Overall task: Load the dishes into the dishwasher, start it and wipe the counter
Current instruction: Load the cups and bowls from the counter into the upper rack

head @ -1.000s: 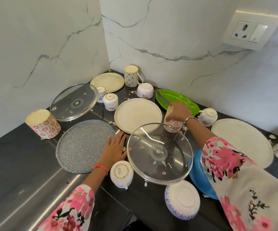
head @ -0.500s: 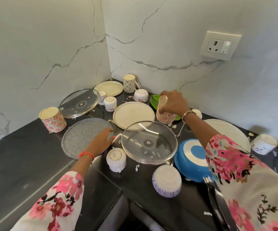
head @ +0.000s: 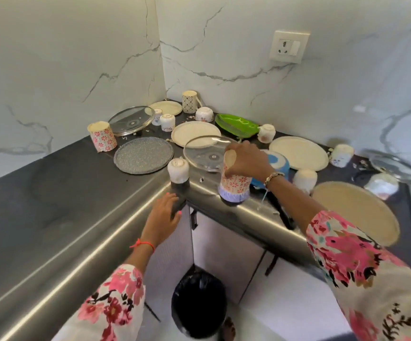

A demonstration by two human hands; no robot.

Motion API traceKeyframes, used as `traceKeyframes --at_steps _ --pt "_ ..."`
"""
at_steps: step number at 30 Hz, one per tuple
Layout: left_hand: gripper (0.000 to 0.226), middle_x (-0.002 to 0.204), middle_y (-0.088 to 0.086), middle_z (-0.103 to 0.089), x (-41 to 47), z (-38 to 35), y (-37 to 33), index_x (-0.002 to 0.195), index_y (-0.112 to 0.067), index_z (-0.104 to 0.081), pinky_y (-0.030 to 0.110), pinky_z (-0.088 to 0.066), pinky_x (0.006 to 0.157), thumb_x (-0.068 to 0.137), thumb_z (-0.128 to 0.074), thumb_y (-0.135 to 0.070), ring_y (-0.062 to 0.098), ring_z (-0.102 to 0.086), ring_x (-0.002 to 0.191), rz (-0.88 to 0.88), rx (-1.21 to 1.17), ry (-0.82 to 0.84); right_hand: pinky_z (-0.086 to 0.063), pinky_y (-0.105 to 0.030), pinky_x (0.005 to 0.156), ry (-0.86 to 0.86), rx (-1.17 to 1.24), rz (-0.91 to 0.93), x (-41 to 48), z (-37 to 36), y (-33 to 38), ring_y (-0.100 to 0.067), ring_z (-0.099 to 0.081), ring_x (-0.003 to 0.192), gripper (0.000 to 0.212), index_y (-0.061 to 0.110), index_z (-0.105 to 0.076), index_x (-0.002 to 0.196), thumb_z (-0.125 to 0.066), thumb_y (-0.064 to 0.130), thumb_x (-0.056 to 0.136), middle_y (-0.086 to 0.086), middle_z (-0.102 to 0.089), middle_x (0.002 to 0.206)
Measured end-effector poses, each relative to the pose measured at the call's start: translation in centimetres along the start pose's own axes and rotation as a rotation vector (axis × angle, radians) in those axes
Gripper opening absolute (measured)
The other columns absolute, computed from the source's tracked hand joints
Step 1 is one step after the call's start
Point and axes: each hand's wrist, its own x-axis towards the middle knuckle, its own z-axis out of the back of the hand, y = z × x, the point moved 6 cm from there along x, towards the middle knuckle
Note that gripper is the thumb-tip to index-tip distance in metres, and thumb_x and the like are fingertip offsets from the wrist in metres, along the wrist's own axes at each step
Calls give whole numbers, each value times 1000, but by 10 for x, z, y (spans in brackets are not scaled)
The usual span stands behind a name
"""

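Right hand (head: pixel 246 163) grips the tall cream cup with red flower print (head: pixel 236 181) from above, fingers curled round its upturned base. The cup is mouth-down and looks seated on the inverted white bowl with lavender pattern (head: pixel 232 197), right at the front edge of the dark counter (head: pixel 51 183). My read: she's stacking the 2 so they go in 1 trip, and keeping them at the edge for a short lift-off.

Left hand (head: pixel 164 215) holds nothing, fingers spread and relaxed at the counter's steel corner. Can't tell if it touches the steel. Likely free to steady the stack or take the next piece.

Cup looks matte and straight-sided with a pale base, so it should handle easily. The risk is the bowl slipping out from under it if only the cup is lifted.

Nearby, the clear glass lid (head: pixel 207 156) sits just behind the cup, the small white inverted cup (head: pixel 178 169) is left of it, and the blue pan (head: pixel 277 163) is partly hidden behind the right wrist. A matching floral cup (head: pixel 101 136) stands well apart, far left. Everything visible is upside down or flat. The dishwasher isn't in view, and loading looks barely begun.
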Motion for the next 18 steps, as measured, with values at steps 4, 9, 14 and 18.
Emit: traceKeyframes --at_steps 4,9,14,18 --pt "77 143 12 -41 -94 -32 -14 132 -4 -45 43 -18 114 76 -23 -52 26 -29 139 -3 7 171 -43 -35 77 83 -17 -62 -106 -42 20 -30 -52 109 64 26 -51 121 -77 37 64 -9 -53 116" --pt "83 152 7 -25 -213 -44 -46 141 -9 -32 38 -3 117 75 -19 -58 22 -14 144 -35 18 334 -42 -35 83 236 25 -177 -241 -90 32 -29 -52 109 63 26 -50 121 -77 37 65 -8 -51 119" --pt "85 153 6 -24 -311 -53 -77 142 -9 -30 38 -1 117 75 -18 -60 22 -13 144 -88 32 426 -44 -33 82 289 6 -262 -364 -134 37 -30 -53 106 65 26 -48 122 -76 37 65 -9 -52 116" --pt "85 147 10 -36 -379 -66 -106 136 -6 -40 42 -10 117 75 -20 -60 25 -24 141 -116 -3 478 -45 -39 85 312 -2 -317 -455 -164 30 -29 -47 112 68 27 -42 128 -73 38 68 -9 -47 120"
